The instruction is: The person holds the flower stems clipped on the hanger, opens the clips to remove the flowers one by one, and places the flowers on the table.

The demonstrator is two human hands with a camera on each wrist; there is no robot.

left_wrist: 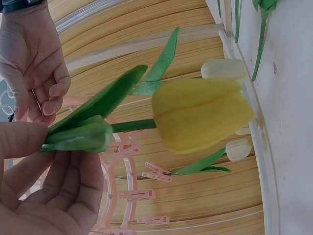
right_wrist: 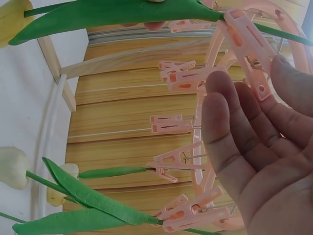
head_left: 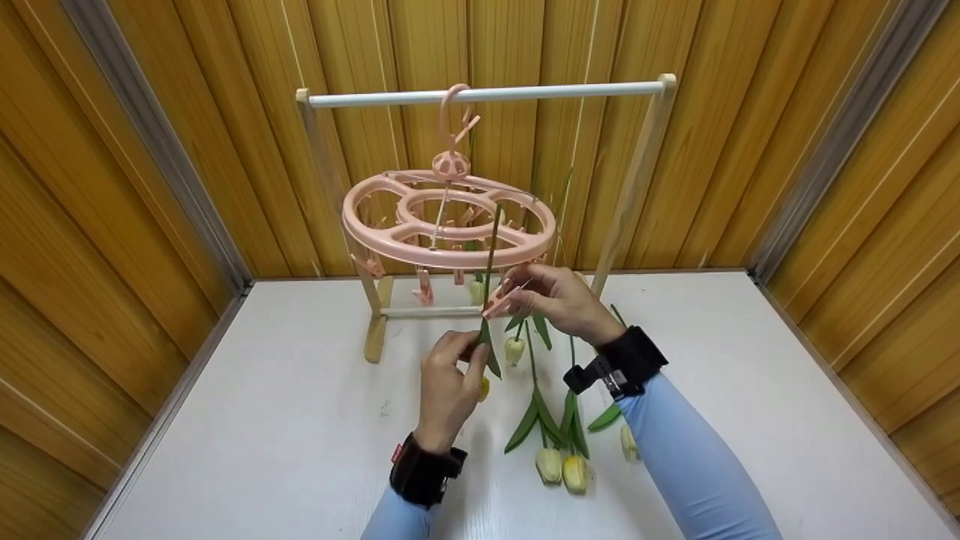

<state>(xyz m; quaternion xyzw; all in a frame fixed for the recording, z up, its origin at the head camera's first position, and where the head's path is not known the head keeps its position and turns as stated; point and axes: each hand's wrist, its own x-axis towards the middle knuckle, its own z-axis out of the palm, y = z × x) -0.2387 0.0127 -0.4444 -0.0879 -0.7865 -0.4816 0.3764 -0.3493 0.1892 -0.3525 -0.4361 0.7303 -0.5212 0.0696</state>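
My left hand (head_left: pixel 448 386) pinches the leafy part of an artificial tulip, whose yellow bloom (left_wrist: pixel 203 115) hangs downward below the fingers. Its green stem (head_left: pixel 492 251) rises past the front rim of a pink round clip hanger (head_left: pixel 450 259). At that rim my right hand (head_left: pixel 566 304) holds a pink clothespin (right_wrist: pixel 249 49) between thumb and fingers. The clothespin's jaw end lies across the stem just above the leaves; whether it bites the stem firmly I cannot tell. In the left wrist view, the right hand (left_wrist: pixel 36 58) appears beyond the tulip.
The hanger hooks over the white bar (head_left: pixel 562 91) of a wooden-legged rack. Several pale tulips (head_left: pixel 549 465) hang head down at its right side, some from clothespins (right_wrist: pixel 195 213). Other clothespins (head_left: pixel 424 287) dangle around the ring. A white tabletop (head_left: pixel 300 435) and wood-look walls surround the rack.
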